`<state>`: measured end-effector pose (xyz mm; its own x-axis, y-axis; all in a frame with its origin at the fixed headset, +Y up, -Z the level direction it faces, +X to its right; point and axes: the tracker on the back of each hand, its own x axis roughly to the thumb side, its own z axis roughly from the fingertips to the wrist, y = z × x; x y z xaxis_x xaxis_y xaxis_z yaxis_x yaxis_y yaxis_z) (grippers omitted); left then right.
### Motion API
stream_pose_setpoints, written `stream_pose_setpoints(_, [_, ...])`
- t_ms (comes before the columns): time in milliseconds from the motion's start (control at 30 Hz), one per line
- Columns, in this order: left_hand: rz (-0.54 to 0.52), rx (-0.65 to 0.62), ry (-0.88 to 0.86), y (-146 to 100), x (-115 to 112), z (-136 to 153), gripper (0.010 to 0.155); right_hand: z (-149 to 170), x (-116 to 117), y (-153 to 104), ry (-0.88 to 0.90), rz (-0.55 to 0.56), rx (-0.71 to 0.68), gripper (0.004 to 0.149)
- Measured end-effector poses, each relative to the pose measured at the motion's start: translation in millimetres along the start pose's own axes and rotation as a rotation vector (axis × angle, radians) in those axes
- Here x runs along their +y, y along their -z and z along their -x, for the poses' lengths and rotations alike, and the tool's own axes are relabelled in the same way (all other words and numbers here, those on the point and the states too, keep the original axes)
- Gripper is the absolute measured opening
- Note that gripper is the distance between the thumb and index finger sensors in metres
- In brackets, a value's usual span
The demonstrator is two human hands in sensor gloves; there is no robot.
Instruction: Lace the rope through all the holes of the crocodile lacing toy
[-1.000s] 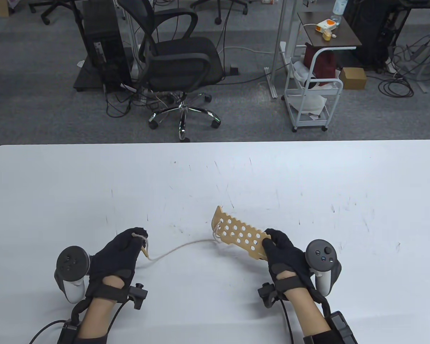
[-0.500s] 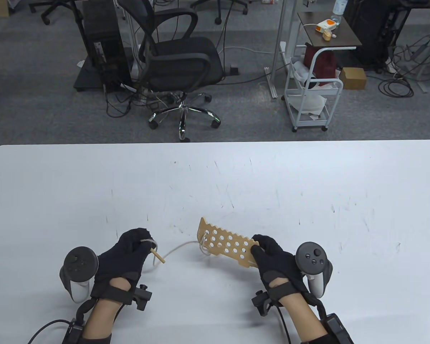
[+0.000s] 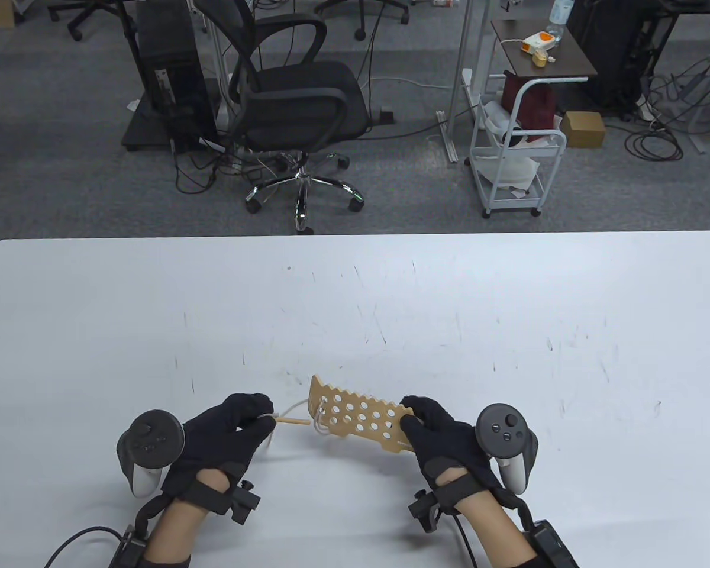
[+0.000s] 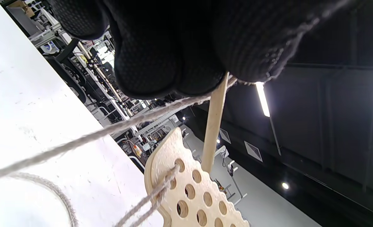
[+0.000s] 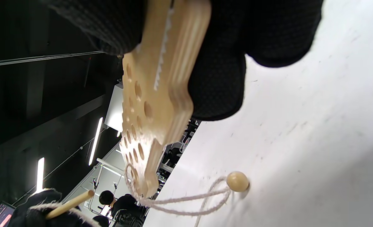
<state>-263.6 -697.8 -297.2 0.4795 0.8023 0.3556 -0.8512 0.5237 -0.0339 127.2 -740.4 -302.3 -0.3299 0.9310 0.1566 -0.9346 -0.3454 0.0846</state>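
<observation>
Meanwhile left hand (image 3: 228,429) pinches rope needle (image 3: 293,421); right hand (image 3: 447,438) fingers clamp crocodile board (image 3: 358,420)

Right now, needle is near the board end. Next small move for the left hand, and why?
Probably ease the wooden needle tip-first into the next free hole of the crocodile board. The left hand pinches the needle, its tip close beside the laced end, where the rope already passes through the end holes. The right hand holds the board's other end off the table.
</observation>
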Motion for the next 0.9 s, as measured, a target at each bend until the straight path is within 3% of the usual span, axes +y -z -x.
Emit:
stream_pose_setpoints(433, [-0.017, -0.024, 0.074, -2.9, -10.8, -6.5, 0.042, -5.5, 9.9, -1.9, -0.002, -0.073, -0.059, 0.047])
stream_pose_setpoints(700, [-0.035, -0.076, 0.208, -5.0, -15.6, -15.2, 0.042, -9.5, 13.7, -3.8, -0.025, -0.084, -0.085, 0.047])
stream_pose_setpoints(900, [-0.027, -0.096, 0.12, -4.4, -15.9, -12.9, 0.044, -9.9, 14.4, -4.0, -0.032, -0.08, -0.089, 0.047])
